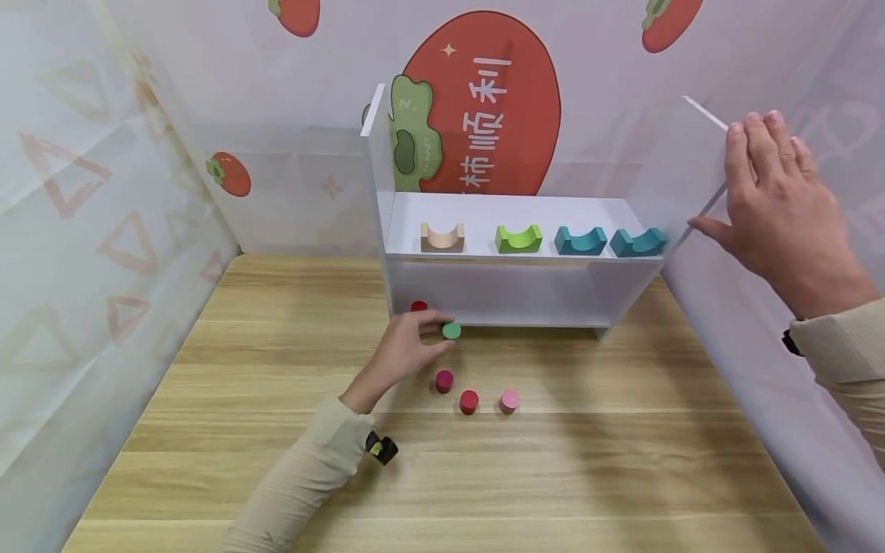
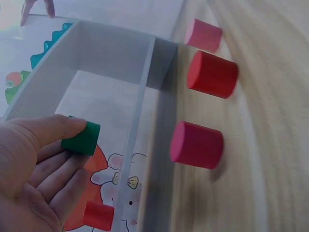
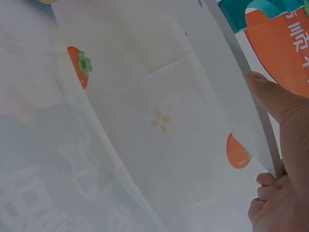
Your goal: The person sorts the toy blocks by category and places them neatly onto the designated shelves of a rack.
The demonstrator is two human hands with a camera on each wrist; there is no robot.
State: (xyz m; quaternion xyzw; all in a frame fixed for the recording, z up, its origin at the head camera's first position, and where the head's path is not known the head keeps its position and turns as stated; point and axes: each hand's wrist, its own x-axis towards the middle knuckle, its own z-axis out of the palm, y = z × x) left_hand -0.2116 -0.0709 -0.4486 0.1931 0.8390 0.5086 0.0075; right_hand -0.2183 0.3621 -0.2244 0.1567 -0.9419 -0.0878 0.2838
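My left hand [image 1: 408, 349] pinches a green cylinder block [image 1: 452, 330] between thumb and fingers, just in front of the white shelf's [image 1: 498, 296] lower opening. In the left wrist view, the green block [image 2: 87, 137] sits under the thumb. At the upper right, my right hand [image 1: 788, 200] holds the edge of the shelf's right side panel [image 1: 681, 169]. The right wrist view shows its thumb on one side of that panel edge [image 3: 263, 118] and curled fingers lower down. A red cylinder [image 1: 419, 306] is beyond the left hand, by the shelf's lower left.
On the upper board stand a beige arch block [image 1: 442, 240], a light green one [image 1: 518, 240] and two teal ones [image 1: 581, 242]. Before the shelf, a magenta cylinder [image 1: 444, 381], a red cylinder [image 1: 469, 402] and a pink cylinder [image 1: 508, 401] stand on the wooden table [image 1: 553, 476].
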